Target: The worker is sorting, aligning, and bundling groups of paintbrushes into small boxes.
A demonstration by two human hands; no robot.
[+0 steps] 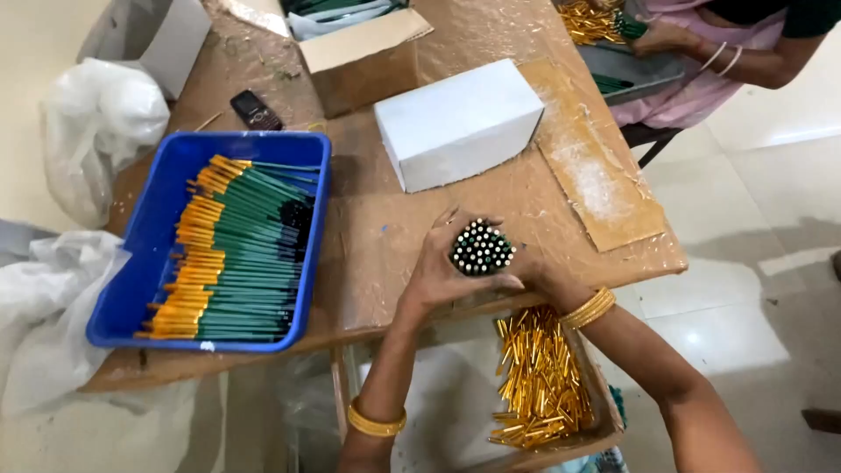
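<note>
My left hand (438, 273) and my right hand (536, 278) both wrap around an upright bundle of green pens (480, 247) at the near edge of the brown table (385, 236). The bundle's ends face up, showing white and dark tips. Each of my wrists carries a gold bangle. A blue tray (158, 219) full of green pens with yellow ends (236, 254) lies to the left of my hands.
A cardboard box of gold pen caps (539, 385) sits below the table edge under my right arm. A white box (460, 123), an open carton (363, 61), a phone (256, 110) and plastic bags (96, 131) are around. Another person's hand (661, 37) works at top right.
</note>
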